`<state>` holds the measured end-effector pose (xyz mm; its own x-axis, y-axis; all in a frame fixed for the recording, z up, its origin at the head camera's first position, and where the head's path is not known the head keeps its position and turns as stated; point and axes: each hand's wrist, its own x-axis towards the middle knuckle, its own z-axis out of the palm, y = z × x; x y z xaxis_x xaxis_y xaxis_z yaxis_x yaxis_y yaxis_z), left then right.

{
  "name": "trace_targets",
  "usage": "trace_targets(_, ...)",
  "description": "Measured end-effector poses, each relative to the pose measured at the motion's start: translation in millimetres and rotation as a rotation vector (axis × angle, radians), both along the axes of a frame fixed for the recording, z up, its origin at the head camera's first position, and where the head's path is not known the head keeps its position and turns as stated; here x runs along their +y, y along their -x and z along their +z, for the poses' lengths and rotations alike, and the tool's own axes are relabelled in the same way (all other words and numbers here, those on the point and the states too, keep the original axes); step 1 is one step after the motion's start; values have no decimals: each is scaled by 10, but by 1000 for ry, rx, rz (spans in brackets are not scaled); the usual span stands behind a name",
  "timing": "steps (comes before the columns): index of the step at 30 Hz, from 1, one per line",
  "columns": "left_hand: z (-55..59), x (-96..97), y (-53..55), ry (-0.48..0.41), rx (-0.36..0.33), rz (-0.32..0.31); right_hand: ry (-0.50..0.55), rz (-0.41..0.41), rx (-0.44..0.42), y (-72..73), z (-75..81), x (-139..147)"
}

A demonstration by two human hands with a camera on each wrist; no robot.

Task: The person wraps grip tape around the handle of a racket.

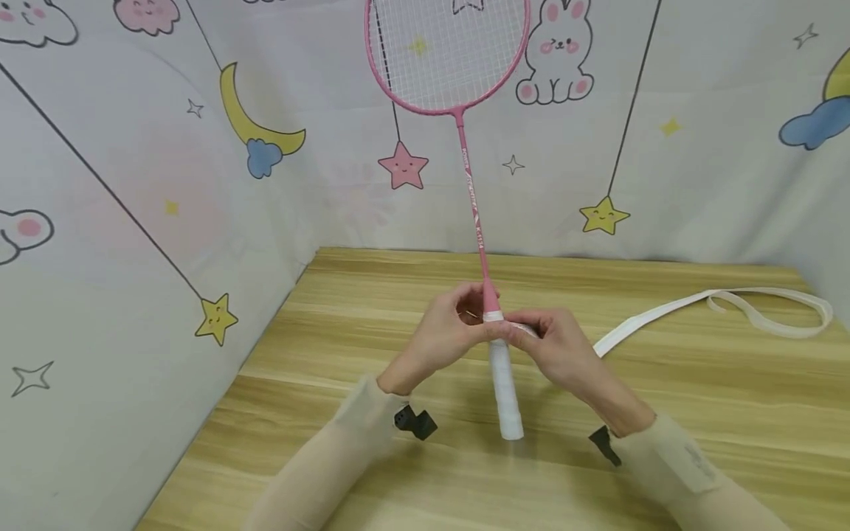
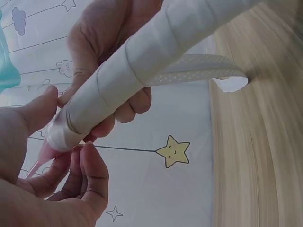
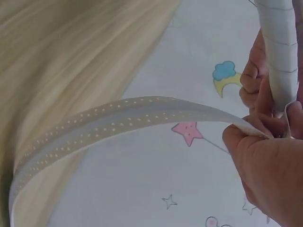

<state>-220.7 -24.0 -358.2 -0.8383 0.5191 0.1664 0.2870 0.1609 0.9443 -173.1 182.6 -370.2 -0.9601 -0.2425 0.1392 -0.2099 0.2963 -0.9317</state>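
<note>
A pink badminton racket [image 1: 473,199] stands tilted, head up, its handle [image 1: 506,398] wound in overlapping turns of white tape. My left hand [image 1: 441,328] pinches it where the pink cone meets the wrapped handle. On the other side, my right hand [image 1: 564,350] pinches the white grip tape [image 1: 627,328] close against the top of the handle. From the right fingers the loose tape arcs away, its dotted underside [image 3: 113,118] facing the right wrist view. In the left wrist view, the wound handle [image 2: 128,71] partly covers the right hand [image 2: 99,40].
The tape's far end curls in a loop [image 1: 823,317] over the right of the wood-grain table [image 1: 319,435]. A white curtain [image 1: 544,192] with cartoon prints rises behind and at both sides. Black wrist cameras [image 1: 415,422] sit by both sleeves. Something teal [image 2: 7,66] shows at the left wrist view's edge.
</note>
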Motion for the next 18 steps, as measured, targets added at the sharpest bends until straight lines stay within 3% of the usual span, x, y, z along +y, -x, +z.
trace_targets(3, -9, 8, -9, -16, -28, 61, -6, -22, 6, 6, 17, -14)
trace_targets(6, -17, 7, 3, -61, -67, 73, -20, -25, -7, 10, 38, -9)
trace_targets(18, -31, -51, 89, -155, -151, 10, -89, -119, -59, 36, 119, 26)
